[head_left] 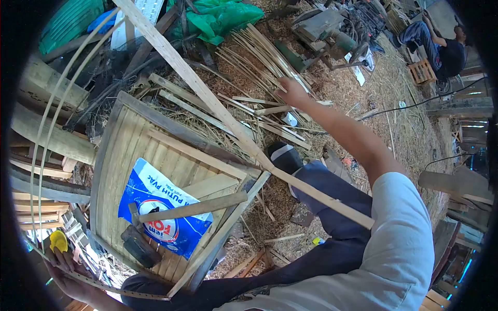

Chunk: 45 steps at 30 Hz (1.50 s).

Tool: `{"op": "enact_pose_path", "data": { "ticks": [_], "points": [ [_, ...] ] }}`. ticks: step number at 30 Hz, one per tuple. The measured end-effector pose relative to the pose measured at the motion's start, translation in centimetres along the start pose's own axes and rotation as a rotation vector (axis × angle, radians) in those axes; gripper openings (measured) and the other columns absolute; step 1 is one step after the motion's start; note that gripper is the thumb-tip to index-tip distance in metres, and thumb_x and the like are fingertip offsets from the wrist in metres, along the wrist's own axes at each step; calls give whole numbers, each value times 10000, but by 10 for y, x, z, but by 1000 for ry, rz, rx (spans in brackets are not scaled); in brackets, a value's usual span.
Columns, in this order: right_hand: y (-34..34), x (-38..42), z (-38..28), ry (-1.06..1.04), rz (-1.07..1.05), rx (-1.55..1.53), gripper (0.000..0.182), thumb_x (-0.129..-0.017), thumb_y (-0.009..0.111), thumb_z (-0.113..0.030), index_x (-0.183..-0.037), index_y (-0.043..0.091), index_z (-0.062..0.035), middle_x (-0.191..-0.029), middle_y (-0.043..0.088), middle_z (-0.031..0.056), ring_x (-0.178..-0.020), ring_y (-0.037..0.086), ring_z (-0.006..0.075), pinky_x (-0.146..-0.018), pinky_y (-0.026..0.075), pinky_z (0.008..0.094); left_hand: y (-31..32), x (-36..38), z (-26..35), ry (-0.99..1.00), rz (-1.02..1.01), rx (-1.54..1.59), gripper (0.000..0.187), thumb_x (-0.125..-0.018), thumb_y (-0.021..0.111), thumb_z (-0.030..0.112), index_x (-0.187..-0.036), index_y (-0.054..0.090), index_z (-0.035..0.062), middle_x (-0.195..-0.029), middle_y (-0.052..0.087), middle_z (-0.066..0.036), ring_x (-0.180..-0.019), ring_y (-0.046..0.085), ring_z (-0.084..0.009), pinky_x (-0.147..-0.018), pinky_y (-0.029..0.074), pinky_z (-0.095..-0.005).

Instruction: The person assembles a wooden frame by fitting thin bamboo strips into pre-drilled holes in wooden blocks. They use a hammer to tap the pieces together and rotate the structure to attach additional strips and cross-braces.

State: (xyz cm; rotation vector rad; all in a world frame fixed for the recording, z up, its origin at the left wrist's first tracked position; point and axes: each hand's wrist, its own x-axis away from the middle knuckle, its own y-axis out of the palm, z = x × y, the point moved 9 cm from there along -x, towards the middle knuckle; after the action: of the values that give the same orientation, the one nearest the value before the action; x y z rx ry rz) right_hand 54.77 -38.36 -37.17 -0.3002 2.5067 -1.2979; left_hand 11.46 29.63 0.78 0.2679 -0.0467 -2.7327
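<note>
Right hand [291, 92] reaching into a pile of thin pale bamboo splints [264, 62], left hand [70, 274] gripping a long bent bamboo strip [39, 150], possibly also a small yellow object [58, 240], blue-and-white printed plastic sack [163, 207] lying on a slatted wooden frame [129, 140]

A long wooden slat [223, 111] crosses diagonally from far left to near right, barring the middle. The bamboo strips [259, 57] crowd the far ground; sawdust-strewn floor [394, 124] lies open far right.

Rough, matt bamboo strips [259, 57]; a weathered wooden frame [155, 155]; a glossy printed plastic sack [161, 207]; dry sawdust floor [389, 103].
</note>
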Motion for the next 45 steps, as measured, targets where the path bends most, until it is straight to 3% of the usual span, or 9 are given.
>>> {"op": "enact_pose_path", "data": {
  "ticks": [4,10,13,16,21,26,33,41,45],
  "points": [
    [23,26,-34,-62,-172,51,179,-823,680,-138,-976,691,-46,-925,681,182,-909,648,406,-796,520,487,11,-4,-5,-42,-160,33,455,-1056,410,204,-1475,447,33,-1338,557,-111,-961,620,-110,-756,548,-218],
    [64,21,-37,-19,-139,139,164,-829,663,-104,-982,711,-69,-927,669,182,-894,654,396,-783,524,492,92,13,7,19,814,-119,190,-1055,487,190,-930,482,47,-716,352,-1,-548,274,-69,-508,276,-214],
    [71,8,-41,56,-137,135,167,-828,657,-96,-986,703,-68,-962,667,196,-914,645,400,-804,518,497,104,10,6,52,830,-61,219,-1059,481,190,-876,440,75,-701,333,4,-541,272,-67,-499,273,-222],
    [93,1,-28,191,-371,230,168,-820,663,-95,-983,697,-75,-986,649,191,-941,633,395,-818,507,500,79,4,1,34,623,-37,220,-1065,462,178,-872,415,86,-704,320,4,-533,266,-74,-501,272,-229],
    [38,-2,-59,-19,125,274,151,-805,682,-112,-954,678,-87,-978,613,155,-955,622,374,-812,495,494,66,-9,-3,66,287,50,166,-1068,440,159,-939,437,54,-774,361,-8,-556,292,-85,-518,291,-237],
    [47,11,-89,-357,-140,191,233,-801,686,-183,-997,632,-69,-947,626,147,-939,630,370,-870,482,467,97,15,14,156,973,-269,216,-1056,456,165,-1133,559,-10,-833,402,-3,-611,325,-86,-592,335,-208],
    [87,68,-95,-508,-345,129,292,-781,666,-181,-1041,591,-71,-976,606,129,-937,629,347,-827,474,489,54,-6,4,-170,-288,332,366,-1040,506,248,-1332,552,33,-1283,566,-147,-1068,633,-168,-969,542,-275],
    [79,81,-70,-338,-399,107,214,-865,642,-214,-1020,575,-81,-939,635,166,-870,641,390,-761,489,519,83,5,2,58,731,-177,201,-1057,464,180,-885,457,76,-816,416,-10,-585,361,-87,-731,441,-224],
    [83,78,-54,-222,-336,124,161,-955,606,-239,-904,589,-87,-754,629,146,-754,624,394,-660,479,519,57,-19,-15,-65,-38,105,235,-1054,476,213,-1155,512,3,-1031,534,-68,-646,420,-87,-766,451,-234]
  ]
}}
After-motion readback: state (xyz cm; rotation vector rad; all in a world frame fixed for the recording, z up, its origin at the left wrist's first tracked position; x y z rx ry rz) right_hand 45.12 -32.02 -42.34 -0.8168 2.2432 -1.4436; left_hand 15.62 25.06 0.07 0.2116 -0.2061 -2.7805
